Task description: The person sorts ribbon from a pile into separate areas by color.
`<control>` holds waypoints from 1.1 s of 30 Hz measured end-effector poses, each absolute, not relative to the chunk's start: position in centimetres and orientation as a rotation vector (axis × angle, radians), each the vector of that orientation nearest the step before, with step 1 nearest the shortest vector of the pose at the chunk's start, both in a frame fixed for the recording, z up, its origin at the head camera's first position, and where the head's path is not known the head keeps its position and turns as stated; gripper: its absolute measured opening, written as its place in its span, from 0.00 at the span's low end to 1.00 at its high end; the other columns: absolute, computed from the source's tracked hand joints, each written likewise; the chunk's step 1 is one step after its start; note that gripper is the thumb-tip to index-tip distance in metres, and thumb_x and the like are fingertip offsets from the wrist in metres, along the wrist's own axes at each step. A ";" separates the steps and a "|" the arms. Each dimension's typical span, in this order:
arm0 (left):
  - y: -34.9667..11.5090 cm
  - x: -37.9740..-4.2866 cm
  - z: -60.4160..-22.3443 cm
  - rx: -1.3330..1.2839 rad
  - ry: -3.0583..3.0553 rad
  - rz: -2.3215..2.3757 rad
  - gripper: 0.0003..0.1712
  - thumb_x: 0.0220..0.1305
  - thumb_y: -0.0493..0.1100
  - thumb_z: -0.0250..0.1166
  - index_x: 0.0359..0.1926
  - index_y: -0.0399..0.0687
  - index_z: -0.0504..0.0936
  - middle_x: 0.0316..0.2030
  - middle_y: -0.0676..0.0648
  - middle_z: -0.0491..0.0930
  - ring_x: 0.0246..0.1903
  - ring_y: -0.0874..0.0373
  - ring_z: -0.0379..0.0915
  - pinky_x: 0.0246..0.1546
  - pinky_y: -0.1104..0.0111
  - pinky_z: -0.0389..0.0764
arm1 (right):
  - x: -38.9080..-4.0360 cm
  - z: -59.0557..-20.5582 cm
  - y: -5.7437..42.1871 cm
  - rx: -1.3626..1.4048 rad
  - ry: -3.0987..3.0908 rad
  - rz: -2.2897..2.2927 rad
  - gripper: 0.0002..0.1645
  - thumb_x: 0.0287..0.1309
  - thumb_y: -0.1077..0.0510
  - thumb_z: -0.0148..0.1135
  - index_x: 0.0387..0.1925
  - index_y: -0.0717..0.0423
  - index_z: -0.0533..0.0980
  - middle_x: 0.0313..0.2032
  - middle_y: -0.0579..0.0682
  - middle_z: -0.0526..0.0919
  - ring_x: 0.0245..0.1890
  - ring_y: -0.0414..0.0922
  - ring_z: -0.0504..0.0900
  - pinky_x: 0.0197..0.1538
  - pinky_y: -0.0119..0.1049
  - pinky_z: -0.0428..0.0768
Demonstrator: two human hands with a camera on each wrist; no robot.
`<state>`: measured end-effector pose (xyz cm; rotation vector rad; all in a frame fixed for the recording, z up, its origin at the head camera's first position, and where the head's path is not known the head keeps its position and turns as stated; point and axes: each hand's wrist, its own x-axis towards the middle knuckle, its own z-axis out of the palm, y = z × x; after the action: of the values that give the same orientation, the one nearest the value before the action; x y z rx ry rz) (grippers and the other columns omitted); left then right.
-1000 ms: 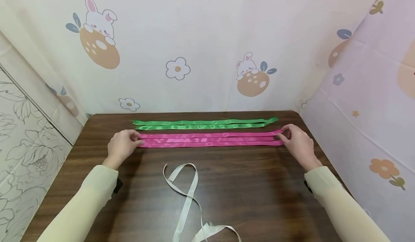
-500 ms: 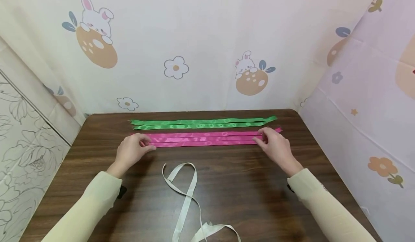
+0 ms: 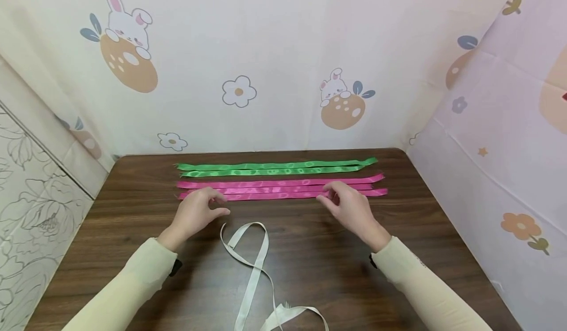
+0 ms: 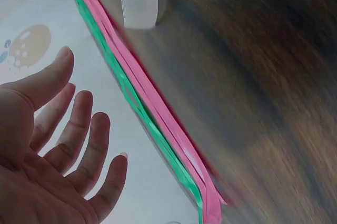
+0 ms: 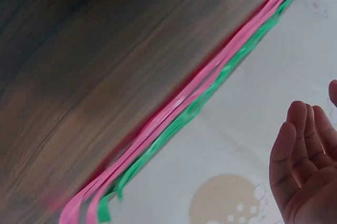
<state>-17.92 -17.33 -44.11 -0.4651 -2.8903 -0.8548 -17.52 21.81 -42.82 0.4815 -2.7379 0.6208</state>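
Three pink satin ribbons lie flat side by side across the table, their ends uneven. Behind them two green ribbons run parallel. My left hand is over the near left part of the pink ribbons, thumb and fingers apart. In the left wrist view the palm of that left hand shows nothing held. Over the right part of the pink ribbons is my right hand, its fingers loosely bent. The right wrist view shows the right hand holding nothing. A loose white ribbon curls nearer to me.
A dark wood-grain table fills the lower view. A pale curtain printed with rabbits and flowers hangs behind its far edge. Another patterned cloth is on the right, and a flower-drawn panel on the left.
Both hands have let go of the pink ribbons' ends and moved inward and toward me, the left rightward, the right leftward. The pink ends are uncovered. The ribbons otherwise lie still.
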 end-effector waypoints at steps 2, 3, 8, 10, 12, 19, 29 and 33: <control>-17.0 -17.8 -44.2 -0.503 -2.884 -0.855 0.14 0.52 0.45 0.81 0.40 0.47 0.90 0.35 0.48 0.89 0.35 0.55 0.81 0.38 0.60 0.80 | -17.2 -42.8 21.1 0.501 -2.746 0.636 0.16 0.60 0.50 0.75 0.44 0.53 0.82 0.29 0.45 0.81 0.29 0.39 0.75 0.30 0.32 0.73; -16.9 -17.8 -44.3 -0.520 -2.883 -0.853 0.14 0.52 0.45 0.81 0.40 0.47 0.90 0.36 0.49 0.89 0.35 0.55 0.82 0.38 0.59 0.81 | -17.1 -42.7 20.8 0.510 -2.751 0.646 0.16 0.60 0.50 0.75 0.44 0.53 0.82 0.30 0.45 0.82 0.29 0.39 0.76 0.30 0.31 0.74; -16.1 -17.6 -44.7 -0.581 -2.906 -0.843 0.15 0.52 0.45 0.81 0.40 0.48 0.90 0.37 0.49 0.89 0.38 0.54 0.84 0.42 0.57 0.82 | -16.8 -42.8 19.1 0.557 -2.748 0.671 0.15 0.61 0.50 0.74 0.44 0.52 0.83 0.30 0.44 0.81 0.29 0.38 0.75 0.31 0.30 0.74; -15.8 -17.5 -45.0 -0.598 -2.916 -0.853 0.14 0.52 0.45 0.81 0.40 0.48 0.90 0.37 0.50 0.89 0.38 0.55 0.83 0.43 0.58 0.82 | -16.8 -42.9 18.4 0.577 -2.738 0.665 0.14 0.61 0.49 0.74 0.44 0.52 0.83 0.30 0.44 0.81 0.29 0.38 0.75 0.30 0.30 0.74; -15.5 -17.4 -45.3 -0.626 -2.915 -0.858 0.14 0.52 0.45 0.81 0.39 0.48 0.90 0.36 0.51 0.89 0.37 0.57 0.83 0.42 0.59 0.82 | -16.7 -43.1 17.7 0.596 -2.738 0.656 0.15 0.61 0.49 0.74 0.44 0.51 0.83 0.30 0.43 0.81 0.28 0.37 0.76 0.30 0.29 0.74; -14.4 -17.1 -46.1 -0.667 -2.934 -0.864 0.13 0.52 0.44 0.81 0.38 0.48 0.90 0.33 0.52 0.86 0.34 0.60 0.79 0.39 0.63 0.80 | -16.1 -44.0 15.2 0.658 -2.757 0.613 0.15 0.61 0.45 0.73 0.43 0.49 0.84 0.28 0.40 0.80 0.27 0.34 0.75 0.28 0.29 0.72; -13.4 -16.9 -47.4 -0.719 -2.949 -0.832 0.11 0.52 0.44 0.81 0.36 0.50 0.89 0.29 0.55 0.86 0.33 0.61 0.81 0.39 0.64 0.79 | -15.3 -45.3 12.3 0.736 -2.871 0.466 0.19 0.61 0.39 0.71 0.44 0.47 0.84 0.35 0.41 0.86 0.30 0.34 0.78 0.31 0.32 0.76; -13.1 -16.9 -47.5 -0.743 -2.942 -0.816 0.11 0.52 0.43 0.81 0.36 0.50 0.89 0.28 0.55 0.86 0.32 0.60 0.82 0.39 0.63 0.79 | -15.0 -45.7 11.4 0.767 -2.910 0.432 0.19 0.62 0.39 0.70 0.43 0.47 0.84 0.35 0.42 0.86 0.31 0.35 0.81 0.31 0.32 0.77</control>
<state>-16.86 -13.06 -47.48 -0.7431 -2.9422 -0.8161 -15.05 11.40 -45.70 0.7670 -2.9105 0.4321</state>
